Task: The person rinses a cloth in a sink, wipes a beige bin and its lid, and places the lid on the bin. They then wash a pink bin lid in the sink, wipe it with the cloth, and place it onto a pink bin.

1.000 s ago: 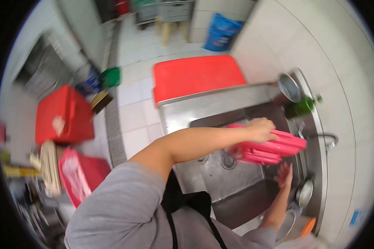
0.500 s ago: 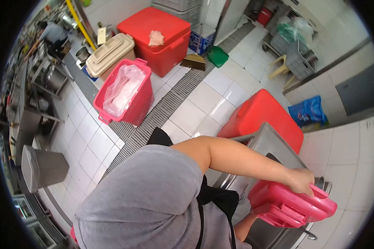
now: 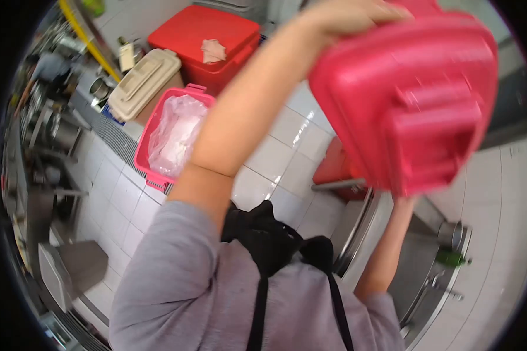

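- Evidently I'm mid-carry: the pink tub point(image 3: 410, 99) is up high, filling the upper right of the frame.
- My left hand point(image 3: 345, 14) grips its top edge.
- My right hand point(image 3: 405, 202) meets its lower edge, but the fingers are hidden, so I cannot tell their grip.
- Any next move calls for steady two-handed support.

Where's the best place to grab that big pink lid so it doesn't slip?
By its rim, at two opposite edges, one hand from each side. The pink lid is broad and held up tilted, and its face shows only shallow raised ribs, poor to pinch. The left hand clasps the top edge; the right hand meets the lower edge, its fingers hidden.
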`<action>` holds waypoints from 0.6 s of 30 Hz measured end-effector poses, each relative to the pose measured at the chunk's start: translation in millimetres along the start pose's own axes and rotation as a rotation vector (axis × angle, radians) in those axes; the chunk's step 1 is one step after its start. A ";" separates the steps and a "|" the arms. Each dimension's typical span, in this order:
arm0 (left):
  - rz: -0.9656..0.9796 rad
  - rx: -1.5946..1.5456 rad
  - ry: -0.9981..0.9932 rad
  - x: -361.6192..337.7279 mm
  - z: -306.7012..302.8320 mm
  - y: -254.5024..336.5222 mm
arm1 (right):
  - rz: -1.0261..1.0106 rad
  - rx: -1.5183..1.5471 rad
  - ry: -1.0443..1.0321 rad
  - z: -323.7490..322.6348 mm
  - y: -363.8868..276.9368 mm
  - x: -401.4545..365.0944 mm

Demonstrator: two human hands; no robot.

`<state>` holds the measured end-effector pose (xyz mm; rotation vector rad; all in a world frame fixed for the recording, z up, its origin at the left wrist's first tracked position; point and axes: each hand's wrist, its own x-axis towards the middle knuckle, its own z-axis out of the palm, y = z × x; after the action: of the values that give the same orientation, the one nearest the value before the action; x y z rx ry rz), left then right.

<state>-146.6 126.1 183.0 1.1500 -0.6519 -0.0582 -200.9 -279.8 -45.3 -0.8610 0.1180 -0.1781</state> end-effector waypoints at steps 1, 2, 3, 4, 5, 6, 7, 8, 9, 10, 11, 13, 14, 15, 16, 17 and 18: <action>-0.050 -0.044 0.052 5.1 -13.8 -2.1 | 0.053 0.084 0.012 33.0 14.6 9.2; -0.073 0.081 0.116 -6.9 -20.9 12.5 | 0.091 0.016 0.037 11.6 33.2 43.5; -0.090 0.048 0.161 -2.2 -37.4 6.1 | 0.142 -0.047 0.084 22.7 46.5 57.3; -0.105 0.021 0.210 6.3 -52.6 -5.8 | 0.197 -0.106 0.124 36.1 63.3 65.2; -0.111 0.020 0.187 10.4 -60.6 -17.1 | 0.245 -0.237 0.251 41.5 75.9 71.9; -0.125 0.013 0.244 12.4 -68.5 -32.0 | 0.299 -0.368 0.380 48.1 87.6 73.4; -0.140 0.005 0.304 13.3 -75.4 -49.8 | 0.315 -0.439 0.404 54.1 101.1 74.1; -0.115 -0.117 0.282 16.5 -82.6 -77.6 | 0.332 -0.511 0.425 60.3 113.3 71.7; -0.149 0.051 0.358 17.3 -86.5 -97.7 | 0.353 -0.487 0.313 60.4 123.7 67.1; -0.179 0.221 0.434 18.0 -91.2 -117.9 | 0.396 -0.525 0.283 69.7 133.1 60.6; -0.132 0.279 0.469 21.1 -102.3 -149.5 | 0.434 -0.521 0.262 70.1 141.1 58.3; -0.130 0.510 0.615 22.1 -124.9 -203.6 | 0.491 -0.534 0.211 59.3 155.7 63.1; -0.167 0.607 0.649 19.5 -134.6 -216.6 | 0.492 -0.535 0.209 56.9 159.7 68.9; -0.167 0.609 0.653 16.7 -142.7 -223.6 | 0.478 -0.558 0.236 53.3 163.6 76.7; -0.225 0.700 0.631 11.3 -151.0 -232.3 | 0.467 -0.584 0.262 48.9 167.8 85.9; -0.288 0.790 0.611 6.2 -159.9 -243.8 | 0.480 -0.622 0.284 43.7 171.6 97.4; -0.277 0.746 0.633 2.4 -173.6 -266.5 | 0.497 -0.653 0.306 38.3 177.2 110.4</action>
<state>18.1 154.4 -87.6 1.8565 0.0831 0.3305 -67.1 -160.8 -159.1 -1.4182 0.6974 0.2132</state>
